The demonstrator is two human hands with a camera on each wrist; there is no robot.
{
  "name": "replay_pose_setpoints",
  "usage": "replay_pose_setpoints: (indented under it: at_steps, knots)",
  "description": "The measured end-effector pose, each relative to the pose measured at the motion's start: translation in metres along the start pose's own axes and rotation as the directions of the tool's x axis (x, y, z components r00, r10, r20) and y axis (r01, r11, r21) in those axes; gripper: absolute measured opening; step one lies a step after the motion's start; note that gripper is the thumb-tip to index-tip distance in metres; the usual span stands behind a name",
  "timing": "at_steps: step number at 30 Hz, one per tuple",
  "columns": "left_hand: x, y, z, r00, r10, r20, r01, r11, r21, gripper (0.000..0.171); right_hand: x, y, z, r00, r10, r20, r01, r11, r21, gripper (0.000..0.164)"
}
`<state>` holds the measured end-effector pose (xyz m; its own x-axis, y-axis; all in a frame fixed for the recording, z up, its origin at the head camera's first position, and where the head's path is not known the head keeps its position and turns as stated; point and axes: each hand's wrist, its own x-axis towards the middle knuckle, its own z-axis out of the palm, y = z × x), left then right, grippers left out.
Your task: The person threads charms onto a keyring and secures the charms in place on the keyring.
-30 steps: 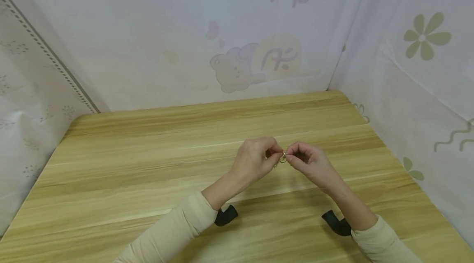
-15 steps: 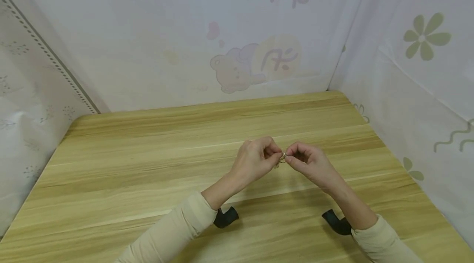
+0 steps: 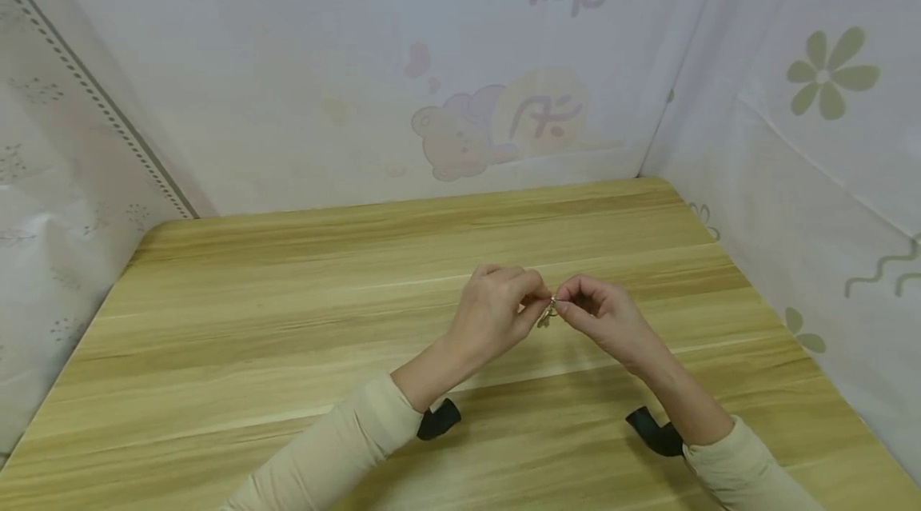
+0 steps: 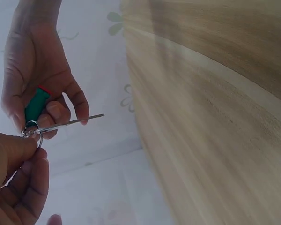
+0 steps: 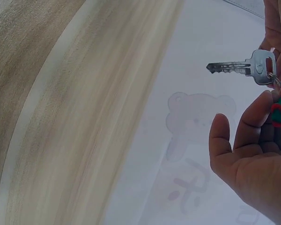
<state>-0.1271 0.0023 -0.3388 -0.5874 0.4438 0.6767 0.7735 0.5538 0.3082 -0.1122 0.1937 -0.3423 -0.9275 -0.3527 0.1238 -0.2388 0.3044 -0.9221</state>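
Note:
Over the table, both hands meet at a key ring (image 4: pixel 40 140). My left hand (image 3: pixel 496 307) pinches the ring between thumb and fingers. Facing it, my right hand (image 3: pixel 608 319) pinches at the same ring and small chain with thumb and forefinger, its other fingers loosely spread in the right wrist view. A silver key (image 5: pixel 260 68) hangs from the ring, its toothed blade pointing away from the hands; the left wrist view shows it edge-on. A green charm with a red edge (image 4: pixel 36 107) hangs on the chain by the right palm, partly covered by fingers.
The wood-grain table (image 3: pixel 288 319) extends around the hands. Two black curved pieces (image 3: pixel 440 420) lie near its front, each partly hidden by a forearm. Printed white cloth (image 3: pixel 288 79) walls in the back and sides.
The key and metal parts now hang lower and show more plainly under the fingertips. The left fingers have shifted slightly on the ring; the right hand stays almost still.

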Motion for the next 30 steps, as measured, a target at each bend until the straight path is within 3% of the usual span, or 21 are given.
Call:
replay_pose_setpoints:
  at_steps: [7,13,24,30]
  knots:
    - [0.0009,-0.0015,0.0,0.994,-0.094,0.062,0.1,0.989,-0.109,0.009,-0.0006,0.0028,0.0004,1.0,-0.014,0.002,0.014,1.0,-0.001,0.008]
    - [0.0002,-0.0015,0.0001,0.975,-0.178,0.13,0.198,0.966,-0.167,0.007,-0.0017,0.0037,0.0003,1.0,-0.002,-0.001,0.002,1.0,-0.004,0.007]
    - [-0.0012,-0.0053,0.0006,0.915,-0.327,0.236,0.389,0.873,-0.296,0.005,-0.0023,0.0037,-0.002,0.999,-0.021,0.04,0.02,1.0,0.015,0.012]
    - [-0.0007,-0.0074,0.001,0.891,-0.367,0.267,0.441,0.837,-0.323,0.005,-0.0039,0.0069,-0.0036,0.998,-0.022,0.059,0.021,1.0,0.023,0.014]
